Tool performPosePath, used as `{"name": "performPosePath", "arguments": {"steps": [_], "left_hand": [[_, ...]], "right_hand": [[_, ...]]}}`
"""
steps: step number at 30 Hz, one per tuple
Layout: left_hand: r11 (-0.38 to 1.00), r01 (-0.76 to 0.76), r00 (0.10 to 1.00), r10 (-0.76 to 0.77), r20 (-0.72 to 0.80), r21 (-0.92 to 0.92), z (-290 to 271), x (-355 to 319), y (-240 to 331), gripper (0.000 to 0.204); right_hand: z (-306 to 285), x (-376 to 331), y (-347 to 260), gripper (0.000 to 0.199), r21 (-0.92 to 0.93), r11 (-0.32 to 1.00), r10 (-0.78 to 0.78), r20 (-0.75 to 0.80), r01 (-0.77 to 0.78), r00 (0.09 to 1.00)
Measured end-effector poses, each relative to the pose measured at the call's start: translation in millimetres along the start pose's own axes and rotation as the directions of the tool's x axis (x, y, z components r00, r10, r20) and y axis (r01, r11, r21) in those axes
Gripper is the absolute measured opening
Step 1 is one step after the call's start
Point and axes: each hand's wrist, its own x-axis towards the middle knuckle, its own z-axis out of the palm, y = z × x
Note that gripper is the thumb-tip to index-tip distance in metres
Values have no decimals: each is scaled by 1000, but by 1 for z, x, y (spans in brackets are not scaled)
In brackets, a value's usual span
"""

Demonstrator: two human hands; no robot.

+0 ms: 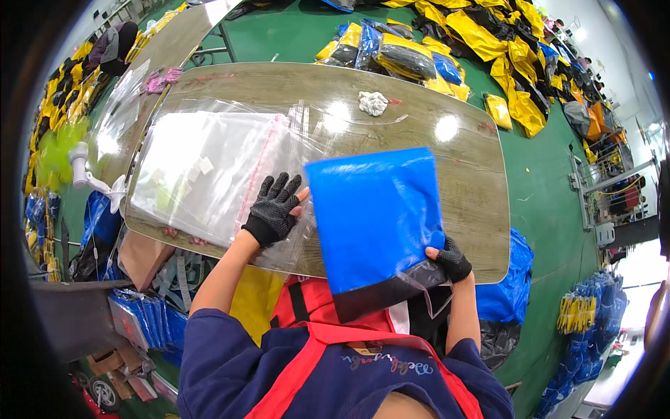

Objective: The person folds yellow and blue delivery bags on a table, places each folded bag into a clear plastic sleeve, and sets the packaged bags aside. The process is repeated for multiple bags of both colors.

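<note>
A flat, folded blue-and-black sheet [377,216] is tilted over the near edge of the table, with clear plastic film showing along its lower right. My right hand [449,262], in a black fingerless-tipped glove, grips its lower right corner, thumb on top. My left hand [273,211], in a dotted black glove, lies palm down with fingers stretched over clear plastic at the left of the sheet. Farther left lies a stack of clear plastic bags [202,167] with a pinkish strip along one side. What the sheet unfolds into cannot be seen.
The wood-patterned table [474,195] carries a crumpled white wad [373,103] at its far side. Pink gloves [162,80] rest by its far left corner. Yellow and black bundles [405,56] cover the floor beyond. Blue packets [150,318] stand at the lower left.
</note>
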Motion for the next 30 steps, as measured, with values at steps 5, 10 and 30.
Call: {"name": "performPosePath", "arguments": {"steps": [5, 10, 30], "left_hand": [[970, 58, 998, -58, 10, -237, 11, 4, -14, 42], [1000, -5, 999, 4, 32, 19, 1, -1, 2, 46], [950, -118, 988, 141, 60, -288, -67, -1, 33, 57]], "right_hand": [[-12, -15, -12, 67, -151, 980, 126, -26, -129, 992], [-21, -28, -10, 65, -104, 995, -8, -120, -5, 993], [71, 13, 28, 56, -591, 798, 115, 348, 122, 930]]}}
